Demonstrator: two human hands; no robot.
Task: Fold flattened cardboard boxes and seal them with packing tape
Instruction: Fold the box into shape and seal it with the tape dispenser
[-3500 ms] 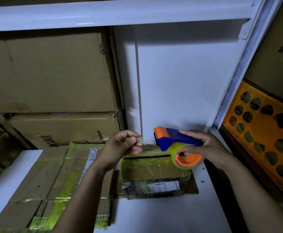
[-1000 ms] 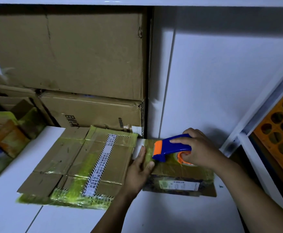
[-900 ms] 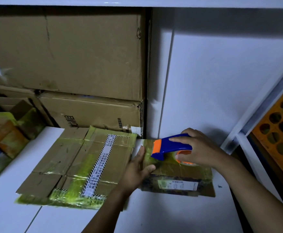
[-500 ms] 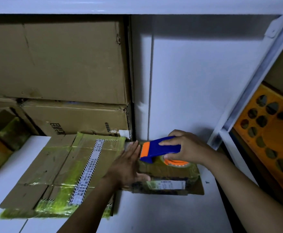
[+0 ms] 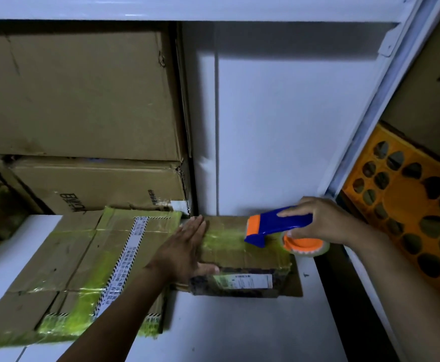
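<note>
The small brown cardboard box, glossy with yellowish tape, sits on the white table against the white back panel, its printed label facing you. Your left hand lies flat and open on the box's left end, fingers pointing to 12 o'clock, thumb hooked over the near edge, gripping nothing. At 3 o'clock from it, your right hand has its grip closed around the blue and orange tape dispenser, whose blue nose touches the box top; the clear roll on its orange hub hangs over the box's right end. At 9 o'clock, just beside the box, lies a flattened brown cardboard box crossed with yellow and white printed tape. Beyond that, large brown cartons are stacked. At 3 o'clock stands an orange perforated crate.
</note>
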